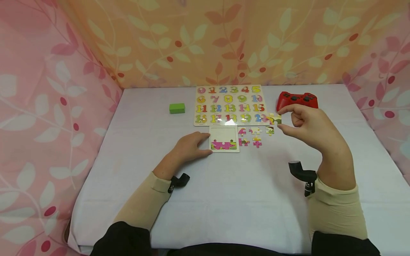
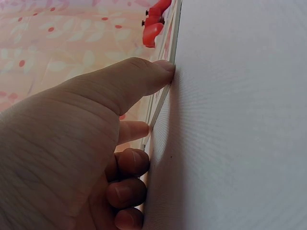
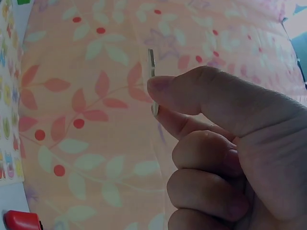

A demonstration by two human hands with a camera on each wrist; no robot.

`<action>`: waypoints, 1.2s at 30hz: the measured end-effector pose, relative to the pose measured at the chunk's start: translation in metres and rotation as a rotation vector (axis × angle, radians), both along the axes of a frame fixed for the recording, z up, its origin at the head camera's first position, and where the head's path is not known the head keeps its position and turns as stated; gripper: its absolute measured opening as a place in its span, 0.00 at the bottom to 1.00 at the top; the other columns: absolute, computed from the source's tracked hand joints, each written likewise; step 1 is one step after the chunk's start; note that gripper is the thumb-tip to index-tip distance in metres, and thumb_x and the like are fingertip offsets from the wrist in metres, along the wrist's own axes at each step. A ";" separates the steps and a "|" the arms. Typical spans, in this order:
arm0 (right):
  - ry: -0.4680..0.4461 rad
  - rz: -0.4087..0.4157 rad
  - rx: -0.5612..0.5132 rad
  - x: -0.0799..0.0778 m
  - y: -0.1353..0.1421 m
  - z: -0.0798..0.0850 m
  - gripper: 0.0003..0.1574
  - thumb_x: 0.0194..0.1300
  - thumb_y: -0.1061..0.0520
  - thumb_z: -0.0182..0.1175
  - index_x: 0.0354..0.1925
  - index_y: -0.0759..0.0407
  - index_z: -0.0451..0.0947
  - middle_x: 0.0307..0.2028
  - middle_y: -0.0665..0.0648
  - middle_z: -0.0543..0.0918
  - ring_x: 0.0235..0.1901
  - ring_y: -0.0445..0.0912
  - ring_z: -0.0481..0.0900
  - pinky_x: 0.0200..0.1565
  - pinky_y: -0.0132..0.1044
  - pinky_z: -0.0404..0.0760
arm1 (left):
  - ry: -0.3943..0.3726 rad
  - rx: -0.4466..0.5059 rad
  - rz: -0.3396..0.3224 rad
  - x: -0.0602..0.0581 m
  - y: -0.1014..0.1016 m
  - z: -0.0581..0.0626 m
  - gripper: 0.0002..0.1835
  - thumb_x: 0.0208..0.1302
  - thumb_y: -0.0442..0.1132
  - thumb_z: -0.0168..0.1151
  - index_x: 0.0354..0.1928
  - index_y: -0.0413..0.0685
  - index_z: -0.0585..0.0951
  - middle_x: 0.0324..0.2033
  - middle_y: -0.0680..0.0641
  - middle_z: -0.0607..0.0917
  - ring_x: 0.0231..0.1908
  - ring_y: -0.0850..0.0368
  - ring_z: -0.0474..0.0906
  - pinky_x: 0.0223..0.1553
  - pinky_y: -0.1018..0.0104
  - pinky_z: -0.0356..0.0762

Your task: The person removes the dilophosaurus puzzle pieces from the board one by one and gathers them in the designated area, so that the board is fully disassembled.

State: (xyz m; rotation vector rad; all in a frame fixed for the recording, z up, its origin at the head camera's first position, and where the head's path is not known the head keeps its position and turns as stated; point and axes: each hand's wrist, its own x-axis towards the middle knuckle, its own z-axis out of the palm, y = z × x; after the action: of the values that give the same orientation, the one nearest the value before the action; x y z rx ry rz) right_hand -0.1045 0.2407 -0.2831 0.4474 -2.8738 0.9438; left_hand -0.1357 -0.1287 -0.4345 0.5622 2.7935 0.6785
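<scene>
My right hand [image 1: 312, 124] pinches a jigsaw piece [image 1: 274, 118] between thumb and forefinger, raised over the table. From the right wrist camera that jigsaw piece [image 3: 152, 67] shows edge-on, with the other fingers curled below. Thumb and forefinger of my left hand [image 1: 189, 146] hold the left side of a small white puzzle tray [image 1: 224, 132] near its lower corner. Pink and green pieces fill the bottom of the tray. In the left wrist view the thumb [image 2: 153, 79] lies on the tray's edge. Several loose jigsaw pieces [image 1: 256, 131] lie just right of the tray.
Behind the tray lies a number board [image 1: 221, 103] with rows of coloured numerals. A green block [image 1: 177, 108] sits to its left, and a red game controller [image 1: 296, 99] to its right, behind my right hand. Patterned curtains [image 1: 205, 42] enclose the white-covered table [image 1: 224, 206].
</scene>
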 end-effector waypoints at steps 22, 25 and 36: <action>-0.357 0.005 0.042 -0.031 0.038 -0.028 0.24 0.66 0.51 0.71 0.54 0.61 0.76 0.23 0.53 0.63 0.21 0.44 0.59 0.24 0.41 0.62 | -0.008 -0.003 0.004 0.000 0.000 0.002 0.41 0.61 0.60 0.72 0.73 0.53 0.73 0.61 0.50 0.80 0.59 0.55 0.75 0.62 0.53 0.74; -0.408 0.012 0.029 -0.039 0.044 -0.041 0.26 0.65 0.51 0.71 0.55 0.62 0.76 0.23 0.53 0.64 0.21 0.44 0.59 0.24 0.41 0.62 | -0.014 -0.009 0.007 0.000 0.000 0.002 0.41 0.61 0.61 0.72 0.73 0.54 0.73 0.63 0.50 0.79 0.62 0.54 0.74 0.63 0.53 0.72; -0.562 0.057 0.012 -0.059 0.055 -0.079 0.24 0.65 0.54 0.70 0.55 0.62 0.76 0.23 0.52 0.66 0.23 0.44 0.62 0.26 0.40 0.63 | -0.030 0.001 0.010 0.002 0.000 0.004 0.41 0.61 0.60 0.71 0.73 0.54 0.73 0.65 0.50 0.78 0.66 0.53 0.72 0.66 0.52 0.70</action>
State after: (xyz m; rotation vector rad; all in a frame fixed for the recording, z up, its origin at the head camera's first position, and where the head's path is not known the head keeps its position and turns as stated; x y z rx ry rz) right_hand -0.1634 0.2958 -0.3622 0.3027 -3.3750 1.2306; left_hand -0.1341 -0.1284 -0.4308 0.5340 2.7706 0.6846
